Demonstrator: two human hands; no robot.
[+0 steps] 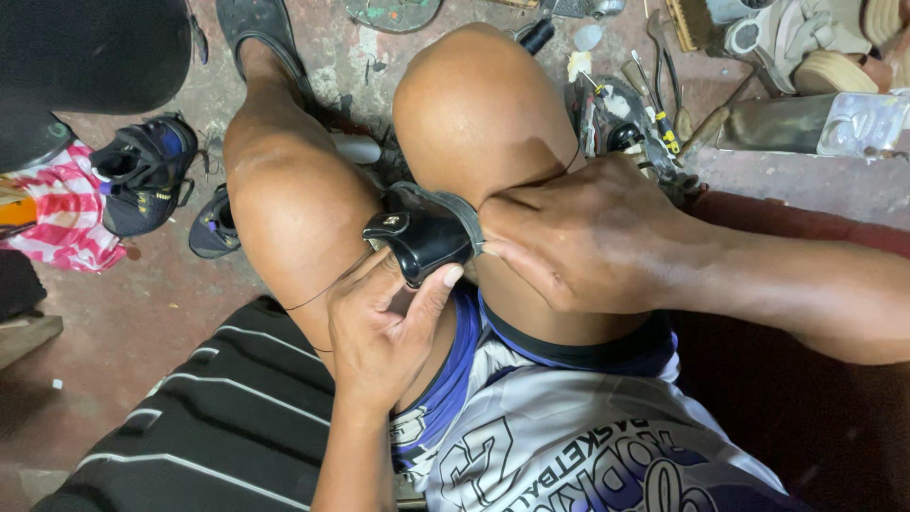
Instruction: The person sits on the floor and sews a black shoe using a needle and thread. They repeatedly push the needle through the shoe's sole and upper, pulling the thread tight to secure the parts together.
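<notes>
A black leather shoe (424, 237) with a grey sole is wedged between my two bare knees. My left hand (384, 327) holds its toe end from below, thumb pressed against the black leather. My right hand (578, 237) is closed against the shoe's sole edge on the right, fingers pinched together. A thin dark thread (327, 287) runs from the shoe across my left thigh. What the right fingers pinch is hidden.
A black and blue sneaker (142, 171) and a dark sandal (213, 226) lie on the floor at left, beside pink striped cloth (66, 213). Hand tools (654, 104) and a metal block (806, 123) crowd the upper right. Striped black fabric (218, 417) lies at lower left.
</notes>
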